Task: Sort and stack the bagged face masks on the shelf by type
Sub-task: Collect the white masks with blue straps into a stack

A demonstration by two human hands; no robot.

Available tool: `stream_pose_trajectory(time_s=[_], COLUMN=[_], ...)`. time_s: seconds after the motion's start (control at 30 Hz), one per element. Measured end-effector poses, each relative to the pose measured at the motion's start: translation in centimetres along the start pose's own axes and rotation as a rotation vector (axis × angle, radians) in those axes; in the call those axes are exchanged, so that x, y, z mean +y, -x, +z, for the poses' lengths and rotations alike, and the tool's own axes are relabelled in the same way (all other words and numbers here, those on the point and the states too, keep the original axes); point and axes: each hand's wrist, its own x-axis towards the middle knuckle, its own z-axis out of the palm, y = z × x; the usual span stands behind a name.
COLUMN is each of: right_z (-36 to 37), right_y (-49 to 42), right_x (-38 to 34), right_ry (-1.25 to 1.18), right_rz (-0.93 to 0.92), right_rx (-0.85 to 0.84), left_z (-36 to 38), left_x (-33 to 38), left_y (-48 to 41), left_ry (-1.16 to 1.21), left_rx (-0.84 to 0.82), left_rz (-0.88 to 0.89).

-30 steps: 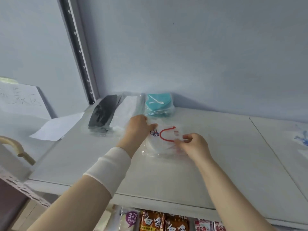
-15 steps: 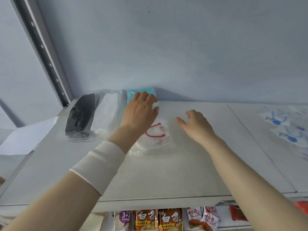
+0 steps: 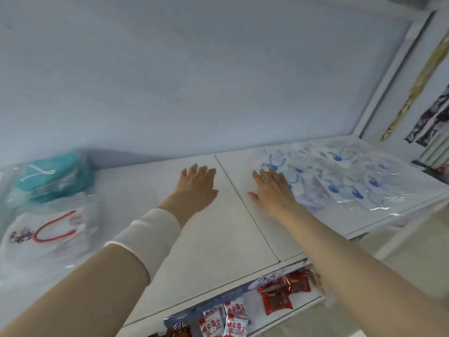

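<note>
Several bagged white masks with blue ear loops [image 3: 340, 181] lie scattered on the right half of the white shelf [image 3: 218, 239]. My right hand [image 3: 272, 188] hovers flat with spread fingers at the left edge of that pile, fingertips over the nearest bag. My left hand [image 3: 198, 186] is stretched out flat over bare shelf just left of the panel seam, holding nothing. At the far left lies a bagged white mask with a red loop [image 3: 46, 234], and behind it a stack of bagged teal masks [image 3: 53, 176].
A pale blue back wall rises behind the shelf. A white upright post [image 3: 388, 76] bounds the shelf at the right. Snack packets [image 3: 279, 295] fill the lower shelf under the front edge. A white cuff wraps my left wrist.
The view has swung right. Both hands left the red-loop mask bag and moved right; the right hand now reaches the blue-loop pile. The black masks are out of sight.
</note>
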Motion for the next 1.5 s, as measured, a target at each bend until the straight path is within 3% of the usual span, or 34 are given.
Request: stream_pose_trajectory(time_s=[0.37,0.6,0.77,0.97,1.13,1.37,1.5], right_z=[4.3,5.8,6.1,6.6,7.3,9.1,9.7], right_y=[2.1,-1.6,-4.9,-8.9,-12.9,-14.7,-14.7], right_x=[25.2,34.9,41.9,47.5,50.2,55.1,55.4], right_ry=[-0.229,-0.335,-0.344,-0.398,-0.395,-0.363,-0.413], right_rz=[0.094,0.168,0.239,0.213,0.092,0.092,0.048], right_rx=[0.017,0.059,0.012,-0.037,-0.049,-0.262,-0.219], left_z=[1.5,2.6,3.3,4.0,5.6,6.2,5.9], left_x=[24.8,32.0,34.7,37.1,38.4,39.3,40.2], left_y=[-10.8,-18.2,-23.8,-29.8,-31.8,-32.6,-32.4], left_ry=[0.069,0.042,0.159,0.333,0.314,0.443,0.560], left_rx=[0.021,-0.007,-0.018,-0.031,-0.064,-0.022,0.031], left_rz=[0.140,0.168,0.110,-0.078,-0.272,-0.555,-0.641])
